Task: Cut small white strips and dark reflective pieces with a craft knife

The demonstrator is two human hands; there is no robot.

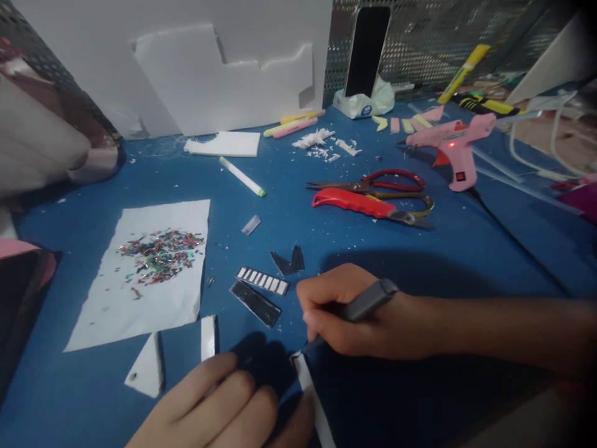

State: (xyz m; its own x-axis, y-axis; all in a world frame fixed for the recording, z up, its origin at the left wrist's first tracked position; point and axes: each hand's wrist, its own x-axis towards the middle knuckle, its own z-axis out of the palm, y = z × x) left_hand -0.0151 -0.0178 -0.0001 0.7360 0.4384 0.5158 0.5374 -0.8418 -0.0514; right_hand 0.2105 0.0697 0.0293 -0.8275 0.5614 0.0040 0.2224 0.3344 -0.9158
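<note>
My right hand [345, 311] is closed around a dark grey marker pen [370, 302], its tip pointing down at the upper end of a narrow white strip [310, 386]. That end of the strip has a black edge. At the bottom, my left hand [228, 404] curls beside the strip with the thumb pressed against it; part of the grip is hidden. Just beyond my hands lie a black-and-white striped piece [262, 280], a plain black rectangle [255, 303] and a black V-shaped piece [288, 261]. A short white piece [208, 338] and a white triangle with a hole [148, 367] are left of them.
White paper [105, 298] holds colourful beads [161, 255]. Red-handled scissors [396, 180], a red cutter [354, 202] and a pink glue gun [459, 146], its light lit and cord trailing, lie right. A phone [368, 50] stands behind white scraps [314, 140].
</note>
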